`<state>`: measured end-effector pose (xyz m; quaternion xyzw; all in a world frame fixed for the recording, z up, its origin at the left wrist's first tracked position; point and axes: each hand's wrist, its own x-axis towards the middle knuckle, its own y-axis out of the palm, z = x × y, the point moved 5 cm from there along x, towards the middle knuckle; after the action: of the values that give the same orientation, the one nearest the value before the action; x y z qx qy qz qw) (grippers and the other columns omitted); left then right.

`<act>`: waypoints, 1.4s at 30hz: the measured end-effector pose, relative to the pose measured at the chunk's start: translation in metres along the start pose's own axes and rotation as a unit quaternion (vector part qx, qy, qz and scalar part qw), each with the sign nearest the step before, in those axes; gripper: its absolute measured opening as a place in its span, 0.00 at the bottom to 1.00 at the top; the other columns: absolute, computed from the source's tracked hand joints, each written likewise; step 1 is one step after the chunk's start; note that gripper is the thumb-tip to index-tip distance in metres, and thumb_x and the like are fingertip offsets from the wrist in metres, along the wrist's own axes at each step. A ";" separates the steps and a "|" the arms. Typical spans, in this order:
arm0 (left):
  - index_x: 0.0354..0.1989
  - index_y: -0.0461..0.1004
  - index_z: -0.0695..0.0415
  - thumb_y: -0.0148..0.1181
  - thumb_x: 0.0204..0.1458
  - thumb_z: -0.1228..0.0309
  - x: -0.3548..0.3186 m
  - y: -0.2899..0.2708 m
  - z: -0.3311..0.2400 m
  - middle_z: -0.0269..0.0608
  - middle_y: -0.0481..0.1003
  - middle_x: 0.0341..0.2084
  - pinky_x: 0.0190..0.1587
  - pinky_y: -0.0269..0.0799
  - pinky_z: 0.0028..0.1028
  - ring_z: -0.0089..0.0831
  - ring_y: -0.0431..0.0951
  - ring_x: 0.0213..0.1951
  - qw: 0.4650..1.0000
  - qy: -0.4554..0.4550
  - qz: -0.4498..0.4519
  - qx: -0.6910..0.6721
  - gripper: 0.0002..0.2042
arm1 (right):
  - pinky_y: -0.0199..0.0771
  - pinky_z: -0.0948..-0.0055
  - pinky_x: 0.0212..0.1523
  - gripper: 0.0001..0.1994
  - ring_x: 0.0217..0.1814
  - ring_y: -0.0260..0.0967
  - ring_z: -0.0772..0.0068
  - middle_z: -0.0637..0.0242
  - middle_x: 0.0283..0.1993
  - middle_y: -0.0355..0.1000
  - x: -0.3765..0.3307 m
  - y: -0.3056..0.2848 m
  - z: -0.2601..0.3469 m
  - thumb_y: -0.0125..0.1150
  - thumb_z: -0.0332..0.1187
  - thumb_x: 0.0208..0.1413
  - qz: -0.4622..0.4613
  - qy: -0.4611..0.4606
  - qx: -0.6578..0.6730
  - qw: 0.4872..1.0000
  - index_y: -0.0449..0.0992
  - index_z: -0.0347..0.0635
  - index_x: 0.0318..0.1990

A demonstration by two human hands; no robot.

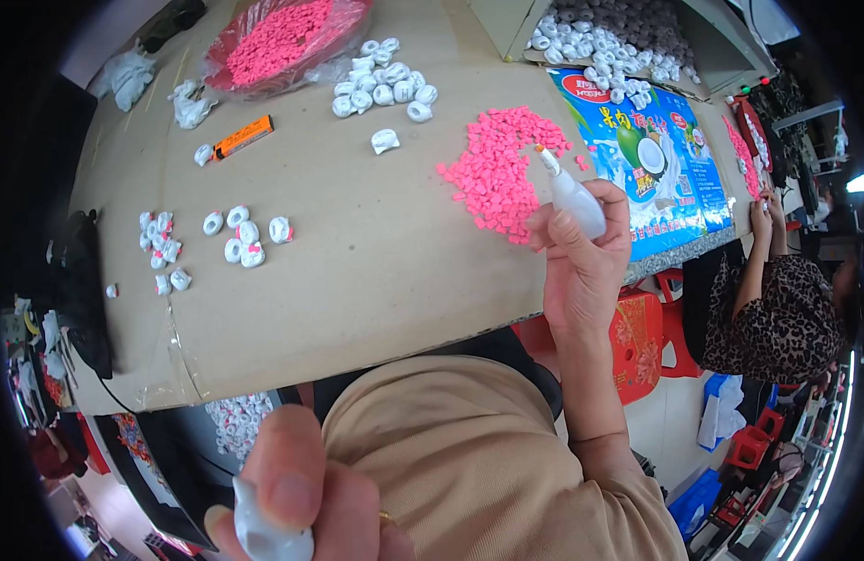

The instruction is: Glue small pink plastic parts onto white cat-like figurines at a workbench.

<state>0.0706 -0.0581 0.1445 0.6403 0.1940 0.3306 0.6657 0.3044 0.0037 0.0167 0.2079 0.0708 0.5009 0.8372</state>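
Head view: right hand (pixel 582 257) fingers clamp a white glue bottle (pixel 572 194) beside the pink pile (pixel 499 168); left hand (pixel 296 505) pinches a white piece (pixel 259 533).

An orange lighter (pixel 242 136) lies near a red bag (pixel 284 37) of pink pieces.

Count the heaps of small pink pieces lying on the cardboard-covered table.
2: a loose heap beside the right hand, and one in a red bag at the far edge. More may lie hidden.
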 end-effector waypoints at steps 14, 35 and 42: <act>0.47 0.56 0.57 0.45 0.61 0.64 -0.011 0.006 -0.002 0.47 0.65 0.33 0.38 0.79 0.37 0.50 0.72 0.42 0.997 -0.025 -0.001 0.068 0.12 | 0.70 0.77 0.24 0.13 0.28 0.72 0.74 0.66 0.33 0.67 -0.002 0.016 0.000 0.58 0.17 0.45 0.074 0.039 -0.319 0.944 0.65 0.38 0.38; 0.52 0.58 0.62 0.47 0.62 0.65 -0.012 -0.097 -0.048 0.46 0.70 0.34 0.10 0.58 0.18 0.37 0.77 0.29 0.898 0.233 -0.196 0.319 0.16 | 0.69 0.56 0.27 0.04 0.30 0.71 0.54 0.64 0.34 0.67 -0.011 0.042 -0.017 0.57 0.25 0.46 0.175 -0.168 -0.674 0.697 0.75 0.44 0.30; 0.51 0.65 0.61 0.45 0.64 0.65 -0.025 -0.126 -0.075 0.43 0.72 0.35 0.11 0.56 0.16 0.32 0.77 0.32 0.828 0.304 -0.243 0.403 0.14 | 0.70 0.64 0.30 0.06 0.31 0.71 0.58 0.64 0.31 0.71 -0.036 0.044 -0.017 0.61 0.21 0.43 0.166 -0.190 -0.645 0.721 0.76 0.43 0.29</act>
<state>0.0264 -0.0158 0.0089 0.6511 0.6518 0.2288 0.3144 0.2458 -0.0048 0.0167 -0.2836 -0.4658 0.5065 0.6679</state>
